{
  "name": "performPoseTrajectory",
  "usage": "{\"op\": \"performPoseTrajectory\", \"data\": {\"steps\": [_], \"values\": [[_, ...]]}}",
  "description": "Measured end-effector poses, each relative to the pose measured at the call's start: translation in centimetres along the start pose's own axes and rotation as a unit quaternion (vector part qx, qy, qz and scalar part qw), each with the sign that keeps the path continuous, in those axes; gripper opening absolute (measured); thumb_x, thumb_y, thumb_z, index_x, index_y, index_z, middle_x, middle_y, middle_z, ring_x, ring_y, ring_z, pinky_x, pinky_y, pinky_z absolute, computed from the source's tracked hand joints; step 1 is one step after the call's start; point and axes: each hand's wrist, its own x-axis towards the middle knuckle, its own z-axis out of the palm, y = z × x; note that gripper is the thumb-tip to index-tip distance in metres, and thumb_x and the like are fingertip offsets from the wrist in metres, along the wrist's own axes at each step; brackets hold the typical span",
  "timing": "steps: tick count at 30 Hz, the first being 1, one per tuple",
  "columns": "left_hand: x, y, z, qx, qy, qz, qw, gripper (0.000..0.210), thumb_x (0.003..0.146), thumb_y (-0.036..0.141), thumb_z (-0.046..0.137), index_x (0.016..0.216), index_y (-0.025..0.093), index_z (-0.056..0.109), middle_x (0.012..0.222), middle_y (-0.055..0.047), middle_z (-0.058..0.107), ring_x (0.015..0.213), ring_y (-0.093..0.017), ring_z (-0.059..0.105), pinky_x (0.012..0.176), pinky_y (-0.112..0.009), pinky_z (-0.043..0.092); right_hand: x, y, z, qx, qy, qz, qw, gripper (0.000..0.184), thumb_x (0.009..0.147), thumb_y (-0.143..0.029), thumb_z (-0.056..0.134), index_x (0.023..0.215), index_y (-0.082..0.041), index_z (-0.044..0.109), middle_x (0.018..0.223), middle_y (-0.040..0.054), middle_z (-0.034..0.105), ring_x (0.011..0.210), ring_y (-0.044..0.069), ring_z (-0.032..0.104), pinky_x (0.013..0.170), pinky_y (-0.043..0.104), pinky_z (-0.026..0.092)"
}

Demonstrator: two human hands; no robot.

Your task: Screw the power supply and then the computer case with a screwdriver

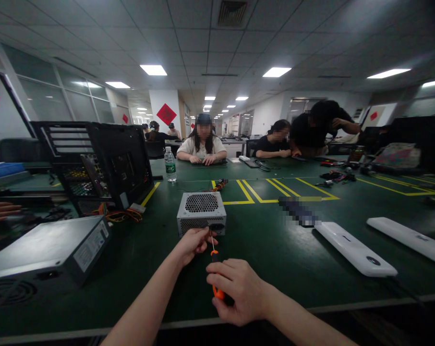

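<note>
A silver computer power supply [184, 223] with a honeycomb vent on top sits on the green table in front of me. Its socket side faces me. My left hand [193, 246] is at the lower front of it, fingers pinched together near the screwdriver's tip; what they hold, if anything, is hidden. Wrapped around the black and orange handle of a screwdriver [218, 292] is my right hand [242, 290]. The thin shaft points away from me, up to the power supply's socket side. Whether the tip touches a screw is too small to tell.
To the left are a second power supply [48, 245], an open black computer case [126, 168] with loose cables, and another person's hand [3, 211]. A water bottle [170, 166] stands farther back. A blurred dark object [298, 211] and white devices [354, 247] lie rightward. People sit across.
</note>
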Motion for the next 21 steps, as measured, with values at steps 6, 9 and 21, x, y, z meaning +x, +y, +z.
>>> {"op": "performPoseTrajectory", "data": {"steps": [6,9,21], "values": [[0.01,0.13,0.14,-0.007,0.018,-0.001,1.0,0.029,0.079,0.032,0.045,0.085,0.006,0.056,0.073,-0.013,0.064,0.034,0.0,0.03,0.032,-0.015,0.013,0.09,0.14,0.14,0.012,-0.026,0.013,0.999,0.023,0.066,-0.028,0.046,0.084,-0.016,0.054,0.082,0.0054,0.056,0.062,0.014,0.045,0.059,0.028,0.036],[0.02,0.08,0.14,-0.006,0.022,0.007,1.0,0.026,0.078,0.03,0.047,0.084,0.006,0.056,0.072,-0.011,0.064,0.033,0.0,0.029,0.032,-0.015,0.013,0.02,0.2,0.21,0.017,-0.038,0.012,0.999,0.022,0.065,-0.027,0.045,0.083,-0.016,0.054,0.079,0.0048,0.055,0.063,0.014,0.044,0.06,0.028,0.035],[0.56,-0.59,0.41,-0.04,0.072,0.017,0.996,0.021,0.074,0.024,0.051,0.079,0.006,0.058,0.07,-0.011,0.065,0.032,0.001,0.029,0.031,-0.015,0.012,0.11,0.24,0.23,0.01,-0.051,0.007,0.999,0.02,0.065,-0.028,0.045,0.078,-0.017,0.053,0.077,0.0038,0.053,0.062,0.014,0.041,0.059,0.029,0.031]]}}
